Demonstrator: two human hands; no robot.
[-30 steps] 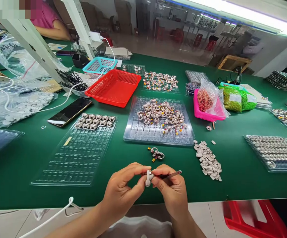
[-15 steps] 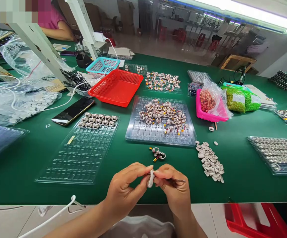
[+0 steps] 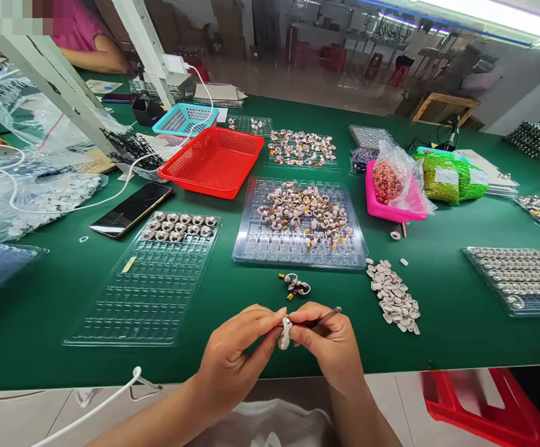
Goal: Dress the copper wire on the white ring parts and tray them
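My left hand (image 3: 238, 347) pinches a small off-white ear-clip earphone piece (image 3: 284, 335) between thumb and fingers, above the front of the table. My right hand (image 3: 332, 351) is closed around a thin dark stick-like tool (image 3: 328, 318), whose rounded end points up and right. The right fingertips touch the earphone piece from its right side; the tool's other end is hidden by the fingers. Just beyond my hands lie a couple of earphone assemblies (image 3: 295, 285) with dark parts and gold tabs. To the right is a pile of off-white shell pieces (image 3: 393, 295).
A clear tray (image 3: 246, 245) bears heaped assemblies. Left of it lie a partly filled clear tray (image 3: 139, 310), a phone (image 3: 132, 210) and a red basket (image 3: 167, 169). Rightward are a pink basket (image 3: 398, 216) and a filled tray (image 3: 514, 273). A white cable (image 3: 106, 403) crosses lower left.
The tool in my right hand has tilted, its outer end now higher. My left hand keeps its pinch on the earphone piece. The whole view has shifted slightly.
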